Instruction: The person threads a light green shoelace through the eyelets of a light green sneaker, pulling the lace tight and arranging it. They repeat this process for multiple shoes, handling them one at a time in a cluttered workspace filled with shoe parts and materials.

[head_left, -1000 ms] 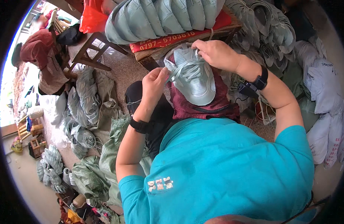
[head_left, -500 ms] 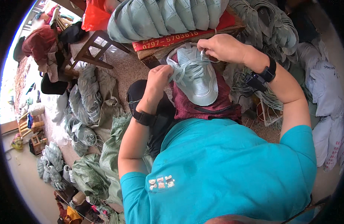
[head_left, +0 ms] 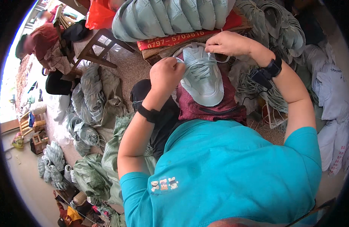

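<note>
A pale grey-green shoe upper [head_left: 209, 99] lies on the maroon cloth [head_left: 233, 100] over my lap, its toe pointing toward me. The shoelace [head_left: 200, 72] of the same colour crosses its tongue in several rows. At the upper's left edge, my left hand [head_left: 167, 73] is closed on the shoelace, the back of the hand turned up. My right hand [head_left: 228, 43] pinches a shoelace end at the top right of the opening, beside the tongue. A loose lace stretch [head_left: 223, 59] curves out below the right fingers. My fingertips are partly hidden.
A row of nested shoe uppers [head_left: 170, 19] rests on a wooden bench [head_left: 150, 56] with a red sheet [head_left: 182, 39]. Bundled uppers [head_left: 280, 26] stand far right, white sacks [head_left: 333, 90] at right. A stool [head_left: 95, 45], green sacks [head_left: 89, 174] and a seated person [head_left: 42, 43] are at left.
My left hand has turned knuckles up and moved slightly up and right. The shoelace rows lie flatter over the tongue, with fewer loose loops. My right hand has shifted slightly.
</note>
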### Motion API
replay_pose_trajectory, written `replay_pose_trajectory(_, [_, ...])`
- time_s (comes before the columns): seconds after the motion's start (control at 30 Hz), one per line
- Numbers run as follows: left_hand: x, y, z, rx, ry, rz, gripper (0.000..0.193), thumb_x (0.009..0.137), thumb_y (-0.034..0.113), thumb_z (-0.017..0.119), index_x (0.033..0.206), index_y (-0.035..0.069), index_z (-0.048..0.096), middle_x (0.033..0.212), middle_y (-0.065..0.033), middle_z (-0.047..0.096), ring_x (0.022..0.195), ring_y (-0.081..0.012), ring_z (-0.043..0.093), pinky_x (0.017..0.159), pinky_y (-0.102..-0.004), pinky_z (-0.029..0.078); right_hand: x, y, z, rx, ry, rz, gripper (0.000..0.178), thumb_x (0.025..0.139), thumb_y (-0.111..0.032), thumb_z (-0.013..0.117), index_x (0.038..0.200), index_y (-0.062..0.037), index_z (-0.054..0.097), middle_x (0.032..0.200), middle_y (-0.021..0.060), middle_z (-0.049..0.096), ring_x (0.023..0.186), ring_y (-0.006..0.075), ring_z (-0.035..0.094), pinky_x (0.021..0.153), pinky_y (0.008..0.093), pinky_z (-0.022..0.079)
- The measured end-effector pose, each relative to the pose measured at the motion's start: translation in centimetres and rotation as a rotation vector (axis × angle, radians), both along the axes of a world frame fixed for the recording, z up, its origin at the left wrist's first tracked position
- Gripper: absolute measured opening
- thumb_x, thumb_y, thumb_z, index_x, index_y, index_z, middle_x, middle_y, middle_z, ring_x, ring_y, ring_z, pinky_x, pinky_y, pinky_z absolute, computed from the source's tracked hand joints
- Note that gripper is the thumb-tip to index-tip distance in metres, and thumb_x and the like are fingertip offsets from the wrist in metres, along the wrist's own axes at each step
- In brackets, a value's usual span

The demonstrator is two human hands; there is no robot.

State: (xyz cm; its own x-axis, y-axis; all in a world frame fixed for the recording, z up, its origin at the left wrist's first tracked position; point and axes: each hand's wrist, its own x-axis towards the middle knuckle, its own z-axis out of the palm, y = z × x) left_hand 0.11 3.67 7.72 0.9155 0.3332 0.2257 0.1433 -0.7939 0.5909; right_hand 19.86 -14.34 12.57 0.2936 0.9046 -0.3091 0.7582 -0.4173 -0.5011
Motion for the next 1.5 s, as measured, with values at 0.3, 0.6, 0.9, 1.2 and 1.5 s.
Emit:
replay_pose_trajectory(0.3, [0.6,2.9,-0.9,-0.248,0.215,-0.201,0.029,0.086,0.028,0.06,0.085,0.0,0.067,0.081,-0.0233,0.064,0.077,-0.041,0.063,0.071,-0.0459,0.05,0.3,1.0,-3.3,-0.005,0.546,-0.36,0.029,0.085,-0.029,0.068,0.091,-0.0014,0.071,0.084,0.007,0.07,0.076,0.0181,0.063,0.066,0.032,0.049])
replay_pose_trajectory(0.6, [1.0,4.5,1.1,-0.098,0.052,-0.332,0.019,0.085,0.021,0.072,0.096,0.006,0.069,0.089,-0.0102,0.059,0.078,-0.0247,0.059,0.072,-0.0361,0.049,-1.4,0.3,-4.1,0.24,0.772,-0.604,0.024,0.091,-0.026,0.069,0.095,-0.0019,0.071,0.084,0.0005,0.068,0.07,0.0075,0.056,0.062,0.0222,0.044])
replay_pose_trajectory(0.9, [2.7,6.0,-2.1,-0.086,0.064,-0.497,0.025,0.085,0.029,0.072,0.088,0.004,0.073,0.088,-0.0145,0.059,0.09,-0.0304,0.057,0.082,-0.0403,0.046,-2.3,-0.2,-2.3,0.228,0.17,-0.276,0.025,0.091,-0.027,0.067,0.093,-0.0014,0.068,0.079,0.0013,0.062,0.071,0.009,0.053,0.067,0.0289,0.044])
replay_pose_trajectory(1.2, [-0.3,-2.1,-1.3,-0.216,-0.372,-0.174,0.01,0.082,0.013,0.07,0.078,0.004,0.068,0.08,-0.0118,0.054,0.083,-0.0315,0.053,0.075,-0.0395,0.044,-4.6,0.8,-4.1,0.601,-0.466,-0.098,0.017,0.084,-0.015,0.067,0.079,0.0,0.062,0.083,0.0103,0.054,0.079,0.0288,0.058,0.066,0.0375,0.044])
replay_pose_trajectory(1.5, [-8.9,0.9,0.6,-0.585,-0.035,-0.327,0.011,0.096,0.012,0.063,0.098,0.002,0.07,0.083,-0.0047,0.062,0.075,-0.012,0.058,0.066,-0.0273,0.048,-10.3,3.0,-0.3,0.624,0.015,-0.024,0.011,0.08,-0.004,0.065,0.091,-0.0034,0.064,0.093,0.0088,0.05,0.089,0.0279,0.056,0.08,0.0347,0.045])
